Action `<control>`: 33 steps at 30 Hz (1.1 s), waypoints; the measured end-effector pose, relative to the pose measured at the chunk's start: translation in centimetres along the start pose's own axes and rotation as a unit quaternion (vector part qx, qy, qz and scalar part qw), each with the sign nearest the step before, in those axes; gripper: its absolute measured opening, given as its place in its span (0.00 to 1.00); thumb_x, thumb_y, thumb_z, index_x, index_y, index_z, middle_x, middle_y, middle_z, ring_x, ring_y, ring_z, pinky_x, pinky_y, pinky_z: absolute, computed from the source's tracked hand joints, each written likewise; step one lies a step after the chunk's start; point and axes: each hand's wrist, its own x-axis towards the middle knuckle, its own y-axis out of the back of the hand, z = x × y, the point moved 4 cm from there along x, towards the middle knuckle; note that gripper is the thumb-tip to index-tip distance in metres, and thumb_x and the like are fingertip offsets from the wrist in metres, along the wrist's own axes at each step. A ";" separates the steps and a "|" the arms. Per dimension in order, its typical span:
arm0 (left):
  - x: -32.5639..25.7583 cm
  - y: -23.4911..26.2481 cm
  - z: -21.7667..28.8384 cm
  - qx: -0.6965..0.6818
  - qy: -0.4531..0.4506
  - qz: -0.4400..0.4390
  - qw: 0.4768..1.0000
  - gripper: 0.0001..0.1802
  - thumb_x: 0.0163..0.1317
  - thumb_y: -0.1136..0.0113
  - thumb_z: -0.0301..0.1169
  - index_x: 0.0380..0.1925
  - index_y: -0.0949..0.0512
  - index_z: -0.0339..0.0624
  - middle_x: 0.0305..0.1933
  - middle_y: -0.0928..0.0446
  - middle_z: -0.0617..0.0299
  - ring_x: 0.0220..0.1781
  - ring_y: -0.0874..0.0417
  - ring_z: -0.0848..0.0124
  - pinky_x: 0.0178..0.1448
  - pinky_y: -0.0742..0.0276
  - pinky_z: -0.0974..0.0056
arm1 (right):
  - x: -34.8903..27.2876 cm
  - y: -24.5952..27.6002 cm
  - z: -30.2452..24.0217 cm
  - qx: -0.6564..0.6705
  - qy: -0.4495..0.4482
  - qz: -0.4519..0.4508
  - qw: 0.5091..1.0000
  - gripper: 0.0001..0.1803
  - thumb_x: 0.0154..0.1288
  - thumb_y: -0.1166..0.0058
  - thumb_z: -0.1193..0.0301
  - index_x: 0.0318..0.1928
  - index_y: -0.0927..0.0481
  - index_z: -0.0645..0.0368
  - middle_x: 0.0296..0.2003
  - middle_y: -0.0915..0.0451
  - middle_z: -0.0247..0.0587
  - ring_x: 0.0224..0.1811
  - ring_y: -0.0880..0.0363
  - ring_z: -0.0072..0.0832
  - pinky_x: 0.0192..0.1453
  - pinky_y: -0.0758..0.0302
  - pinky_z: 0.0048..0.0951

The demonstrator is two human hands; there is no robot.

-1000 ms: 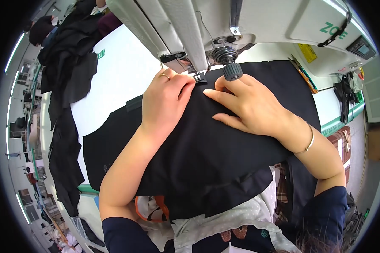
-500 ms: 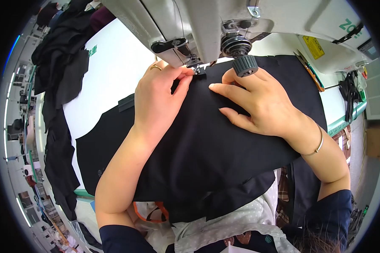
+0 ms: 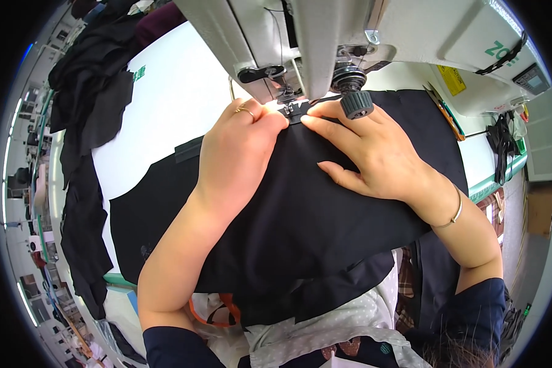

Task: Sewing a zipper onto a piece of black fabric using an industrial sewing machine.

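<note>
A wide black fabric panel (image 3: 313, 214) lies across the sewing machine's bed and hangs over its near edge. My left hand (image 3: 236, 153) is closed, fingers curled in and thumb tip at the fabric edge just left of the presser foot (image 3: 290, 110). It grips the edge of the black fabric, though the hand hides most of the hold. My right hand (image 3: 374, 147) rests on the panel right of the foot, fingers apart, index fingertip beside the foot. A narrow black strip (image 3: 189, 150) emerges left of my left hand.
The sewing machine head (image 3: 325, 49) hangs low over both hands, its dark tension knob (image 3: 357, 105) above my right fingers. Scissors (image 3: 451, 119) lie at the right. Black cloth (image 3: 92, 80) is heaped at the left of the white table (image 3: 165, 98).
My left fingers have curled in more, and the thumb has shifted closer to the foot. My right hand has slid slightly left, its index fingertip now nearer the foot. The view has shifted a little.
</note>
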 end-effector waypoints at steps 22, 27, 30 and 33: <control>-2.2 0.2 2.5 0.101 -0.054 -0.076 0.990 0.23 0.58 0.36 0.27 0.55 0.23 0.33 0.55 0.24 0.56 0.57 0.23 0.62 0.62 0.29 0.56 | 0.5 -0.6 0.0 -0.004 0.007 -0.082 0.997 0.27 0.59 0.40 0.64 0.56 0.24 0.67 0.49 0.23 0.43 0.52 0.25 0.41 0.60 0.26 0.36; -2.0 0.1 2.5 0.142 -0.086 -0.052 0.985 0.21 0.59 0.35 0.32 0.50 0.20 0.32 0.48 0.24 0.60 0.55 0.23 0.69 0.56 0.29 0.61 | 0.5 -0.5 0.0 -0.013 0.005 -0.081 0.997 0.26 0.59 0.40 0.64 0.56 0.23 0.66 0.50 0.23 0.42 0.52 0.25 0.40 0.59 0.25 0.35; -2.0 0.0 2.5 0.137 -0.087 -0.055 0.985 0.21 0.59 0.36 0.31 0.50 0.21 0.32 0.48 0.24 0.60 0.54 0.23 0.69 0.55 0.29 0.62 | 0.5 -0.6 0.0 -0.015 0.003 -0.081 0.997 0.26 0.59 0.40 0.64 0.56 0.23 0.66 0.50 0.23 0.42 0.51 0.25 0.39 0.59 0.25 0.35; -2.0 0.0 2.3 0.108 -0.061 -0.079 0.989 0.23 0.58 0.36 0.26 0.54 0.23 0.31 0.55 0.25 0.56 0.55 0.22 0.63 0.61 0.28 0.57 | 0.5 -0.6 0.1 -0.021 0.009 -0.077 0.997 0.26 0.60 0.41 0.65 0.56 0.23 0.66 0.50 0.23 0.42 0.51 0.25 0.40 0.59 0.25 0.35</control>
